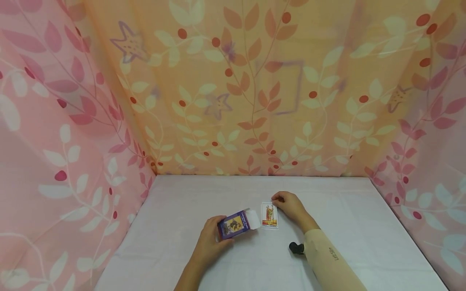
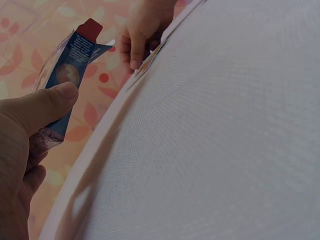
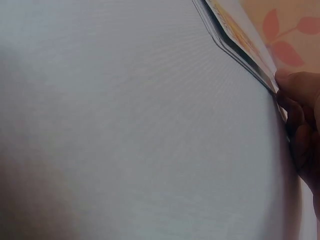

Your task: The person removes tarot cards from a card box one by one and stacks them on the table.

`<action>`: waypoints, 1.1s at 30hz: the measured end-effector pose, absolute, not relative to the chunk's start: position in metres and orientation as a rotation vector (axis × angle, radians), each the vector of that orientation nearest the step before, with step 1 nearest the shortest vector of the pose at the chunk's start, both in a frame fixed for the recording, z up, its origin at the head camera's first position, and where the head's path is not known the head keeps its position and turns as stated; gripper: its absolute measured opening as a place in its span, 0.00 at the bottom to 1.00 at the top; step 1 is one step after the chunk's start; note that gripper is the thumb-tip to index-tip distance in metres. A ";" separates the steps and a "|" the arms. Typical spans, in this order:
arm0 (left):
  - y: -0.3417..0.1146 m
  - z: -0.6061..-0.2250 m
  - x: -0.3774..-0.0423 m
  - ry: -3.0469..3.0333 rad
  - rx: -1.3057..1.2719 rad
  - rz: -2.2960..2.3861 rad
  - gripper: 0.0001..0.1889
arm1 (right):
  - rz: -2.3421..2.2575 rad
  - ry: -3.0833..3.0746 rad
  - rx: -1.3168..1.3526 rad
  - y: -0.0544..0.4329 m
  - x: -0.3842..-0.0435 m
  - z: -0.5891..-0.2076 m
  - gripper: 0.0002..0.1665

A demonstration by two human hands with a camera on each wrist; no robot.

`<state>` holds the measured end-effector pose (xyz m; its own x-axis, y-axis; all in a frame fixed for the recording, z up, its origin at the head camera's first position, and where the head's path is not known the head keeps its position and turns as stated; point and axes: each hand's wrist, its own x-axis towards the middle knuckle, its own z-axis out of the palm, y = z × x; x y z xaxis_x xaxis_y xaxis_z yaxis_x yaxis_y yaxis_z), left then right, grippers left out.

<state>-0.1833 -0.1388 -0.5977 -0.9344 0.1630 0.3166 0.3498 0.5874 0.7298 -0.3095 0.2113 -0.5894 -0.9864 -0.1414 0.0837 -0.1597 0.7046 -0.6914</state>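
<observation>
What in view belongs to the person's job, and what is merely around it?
Belongs to the job:
purple rectangular cardboard box, open-flapped, in the left hand
white-bordered rectangular picture card, touched by the right hand

Just around it:
white cloth-covered table
orange and pink leaf-patterned fabric walls

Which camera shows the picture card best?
The head view: it shows the card face-up and nearly whole, with the right hand at one corner. The left wrist view has only a thin sliver; the right wrist view, a steeply slanted, cropped part.
</observation>
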 end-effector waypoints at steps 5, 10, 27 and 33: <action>-0.139 -0.598 -0.185 -2.589 -0.434 -1.249 0.44 | 1.161 -2.881 0.246 0.211 -0.309 -0.590 0.05; -0.139 -0.597 -0.185 -2.591 -0.435 -1.248 0.43 | 1.195 -2.872 0.263 0.212 -0.309 -0.588 0.06; -0.139 -0.598 -0.185 -2.611 -0.421 -1.262 0.43 | 1.338 -2.787 0.184 0.209 -0.278 -0.567 0.10; -0.139 -0.599 -0.185 -2.597 -0.429 -1.258 0.42 | 1.343 -2.738 0.157 0.202 -0.256 -0.554 0.08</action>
<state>-0.1851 -0.1390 -0.5988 -0.9322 0.1624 0.3234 0.3545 0.5899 0.7255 -0.2559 0.2016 -0.5535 -0.9908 -0.0536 0.1242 -0.1310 0.6087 -0.7825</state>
